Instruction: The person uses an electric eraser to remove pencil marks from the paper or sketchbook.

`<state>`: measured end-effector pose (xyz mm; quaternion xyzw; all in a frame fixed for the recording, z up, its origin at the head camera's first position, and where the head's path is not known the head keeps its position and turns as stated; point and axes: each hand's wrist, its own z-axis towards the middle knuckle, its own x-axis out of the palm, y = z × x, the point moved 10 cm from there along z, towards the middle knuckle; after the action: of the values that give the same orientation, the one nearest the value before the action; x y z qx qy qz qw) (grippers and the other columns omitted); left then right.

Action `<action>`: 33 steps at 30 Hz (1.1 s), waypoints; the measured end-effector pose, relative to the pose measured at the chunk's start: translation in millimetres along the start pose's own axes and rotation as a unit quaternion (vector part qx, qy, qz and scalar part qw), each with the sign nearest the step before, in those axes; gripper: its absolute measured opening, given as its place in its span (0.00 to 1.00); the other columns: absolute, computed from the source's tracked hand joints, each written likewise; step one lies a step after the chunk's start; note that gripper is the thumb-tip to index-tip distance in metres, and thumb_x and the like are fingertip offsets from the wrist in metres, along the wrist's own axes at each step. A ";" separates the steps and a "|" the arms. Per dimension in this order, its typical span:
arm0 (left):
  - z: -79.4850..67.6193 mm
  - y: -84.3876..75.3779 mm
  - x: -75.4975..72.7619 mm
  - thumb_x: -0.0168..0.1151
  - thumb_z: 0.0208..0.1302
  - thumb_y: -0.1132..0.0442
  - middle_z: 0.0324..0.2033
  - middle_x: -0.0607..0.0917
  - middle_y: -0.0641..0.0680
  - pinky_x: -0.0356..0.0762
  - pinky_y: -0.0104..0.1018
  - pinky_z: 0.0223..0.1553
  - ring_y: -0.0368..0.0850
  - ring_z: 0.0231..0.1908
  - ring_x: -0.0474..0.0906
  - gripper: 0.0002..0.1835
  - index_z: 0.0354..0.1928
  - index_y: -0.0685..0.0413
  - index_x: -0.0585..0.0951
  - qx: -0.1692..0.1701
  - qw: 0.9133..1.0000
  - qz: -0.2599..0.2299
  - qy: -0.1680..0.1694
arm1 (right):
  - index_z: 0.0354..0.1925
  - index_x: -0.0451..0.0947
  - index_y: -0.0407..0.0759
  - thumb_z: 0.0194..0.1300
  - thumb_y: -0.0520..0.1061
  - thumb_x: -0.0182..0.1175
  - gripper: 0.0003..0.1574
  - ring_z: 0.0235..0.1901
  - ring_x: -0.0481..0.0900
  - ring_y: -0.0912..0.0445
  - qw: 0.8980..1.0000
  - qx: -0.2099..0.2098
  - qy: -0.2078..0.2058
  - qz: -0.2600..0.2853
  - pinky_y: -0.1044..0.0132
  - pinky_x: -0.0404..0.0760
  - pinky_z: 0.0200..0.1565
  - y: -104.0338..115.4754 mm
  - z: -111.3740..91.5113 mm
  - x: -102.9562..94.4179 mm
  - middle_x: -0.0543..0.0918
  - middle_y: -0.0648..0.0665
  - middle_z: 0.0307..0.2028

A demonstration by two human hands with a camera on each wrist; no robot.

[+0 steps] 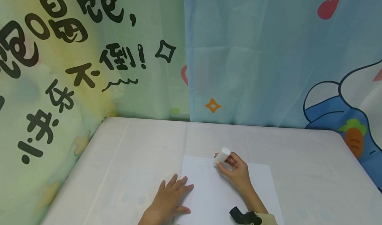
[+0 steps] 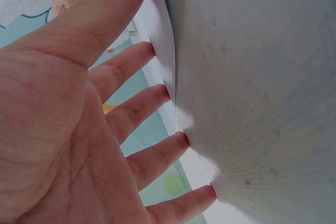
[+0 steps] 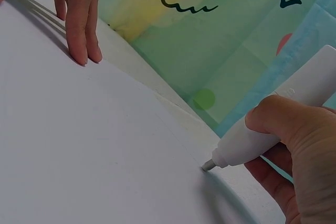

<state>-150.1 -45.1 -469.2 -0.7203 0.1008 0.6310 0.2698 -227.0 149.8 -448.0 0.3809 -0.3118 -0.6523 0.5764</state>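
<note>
A white sheet of paper (image 1: 206, 198) lies on the table. My right hand (image 1: 237, 173) pinches a thick white electric eraser (image 3: 273, 124) between thumb and fingers. The eraser is tilted, its narrow grey tip meeting the paper near the far edge in the right wrist view. A faint thin line (image 3: 177, 136) runs on the paper towards that tip. At the paper's left side my left hand (image 1: 168, 198) lies with fingers spread. In the left wrist view its straight fingertips (image 2: 160, 92) touch down along the sheet's edge, some of them on the tabletop.
A white cloth covers the table (image 1: 143, 145). Printed curtains stand behind it and on the left, one green with black lettering (image 1: 116, 57), one blue (image 1: 253, 59) with a cartoon figure at right. A black strap (image 1: 246, 216) sits on my right wrist.
</note>
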 end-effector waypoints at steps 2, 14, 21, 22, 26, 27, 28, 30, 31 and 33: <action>0.0 0.2 0.1 0.68 0.50 0.41 0.67 0.72 0.53 0.69 0.66 0.57 0.62 0.67 0.65 0.38 0.64 0.43 0.73 0.001 1.000 0.000 0.000 | 0.48 0.74 0.23 0.48 0.20 0.67 0.27 0.46 0.80 0.72 1.000 0.001 -0.001 -0.002 0.79 0.76 0.50 -0.7 -0.1 -0.1 0.83 0.25 0.42; -0.4 0.7 0.4 0.68 0.51 0.40 0.67 0.72 0.53 0.68 0.67 0.58 0.62 0.67 0.64 0.38 0.65 0.43 0.73 0.000 1.000 -0.006 0.002 | 0.48 0.74 0.23 0.47 0.20 0.67 0.27 0.44 0.80 0.72 1.000 0.005 -0.007 -0.005 0.80 0.75 0.50 -0.3 -0.2 -0.6 0.83 0.25 0.41; -0.1 0.8 0.7 0.67 0.51 0.41 0.67 0.72 0.53 0.68 0.67 0.58 0.62 0.68 0.64 0.38 0.65 0.43 0.73 -0.001 1.000 -0.010 0.003 | 0.48 0.75 0.23 0.46 0.19 0.67 0.27 0.44 0.80 0.71 1.000 0.002 -0.010 0.000 0.80 0.76 0.50 0.1 -0.2 -1.0 0.83 0.24 0.40; -0.2 0.8 0.9 0.68 0.51 0.41 0.67 0.72 0.53 0.68 0.67 0.58 0.62 0.68 0.63 0.38 0.65 0.44 0.73 -0.001 1.000 -0.012 0.004 | 0.48 0.75 0.23 0.46 0.19 0.67 0.27 0.44 0.81 0.71 1.000 0.003 -0.010 0.001 0.80 0.76 0.50 0.1 -0.2 -0.9 0.83 0.24 0.40; 0.1 1.0 1.5 0.68 0.51 0.41 0.67 0.72 0.53 0.68 0.67 0.58 0.62 0.68 0.63 0.38 0.65 0.44 0.73 -0.003 1.000 -0.011 0.005 | 0.48 0.75 0.23 0.47 0.19 0.67 0.27 0.44 0.80 0.71 1.000 0.005 -0.010 -0.003 0.80 0.76 0.50 0.1 -0.3 -1.1 0.82 0.23 0.40; 0.0 1.0 1.5 0.67 0.51 0.40 0.67 0.72 0.53 0.68 0.67 0.58 0.62 0.68 0.63 0.38 0.65 0.44 0.73 -0.003 1.000 -0.010 0.005 | 0.48 0.75 0.23 0.47 0.19 0.66 0.27 0.44 0.80 0.71 1.000 0.005 -0.009 -0.003 0.80 0.76 0.50 0.1 -0.3 -1.2 0.82 0.23 0.40; 0.1 1.1 1.4 0.67 0.51 0.40 0.67 0.71 0.53 0.67 0.67 0.58 0.62 0.68 0.63 0.38 0.65 0.44 0.73 -0.003 1.000 -0.011 0.005 | 0.48 0.75 0.23 0.47 0.19 0.66 0.27 0.44 0.80 0.71 1.000 0.005 -0.010 -0.003 0.80 0.76 0.50 0.1 -0.2 -1.3 0.82 0.23 0.40; 0.3 1.5 1.5 0.67 0.51 0.40 0.67 0.71 0.53 0.67 0.68 0.58 0.62 0.68 0.63 0.38 0.65 0.44 0.73 -0.002 1.000 -0.010 0.006 | 0.48 0.75 0.23 0.46 0.19 0.67 0.27 0.44 0.80 0.71 1.000 0.004 -0.011 -0.004 0.80 0.76 0.50 0.4 -0.1 -1.7 0.83 0.25 0.40; 0.1 1.4 1.1 0.67 0.51 0.40 0.67 0.71 0.53 0.67 0.68 0.58 0.62 0.68 0.63 0.38 0.65 0.43 0.73 -0.002 1.000 -0.010 0.006 | 0.47 0.75 0.23 0.46 0.19 0.67 0.27 0.44 0.80 0.71 1.000 0.004 -0.012 -0.004 0.80 0.76 0.50 0.5 -0.1 -1.9 0.84 0.26 0.40; -0.1 1.6 1.0 0.67 0.51 0.40 0.67 0.71 0.53 0.67 0.68 0.58 0.62 0.68 0.63 0.38 0.65 0.43 0.73 -0.003 1.000 -0.010 0.007 | 0.47 0.75 0.24 0.46 0.19 0.67 0.27 0.44 0.81 0.71 1.000 0.004 -0.013 -0.004 0.80 0.76 0.50 0.5 0.0 -2.3 0.86 0.31 0.41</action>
<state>-150.6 -46.2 -470.5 -0.7267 0.0937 0.6232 0.2733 -226.6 151.9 -447.2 0.3761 -0.3205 -0.6581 0.5682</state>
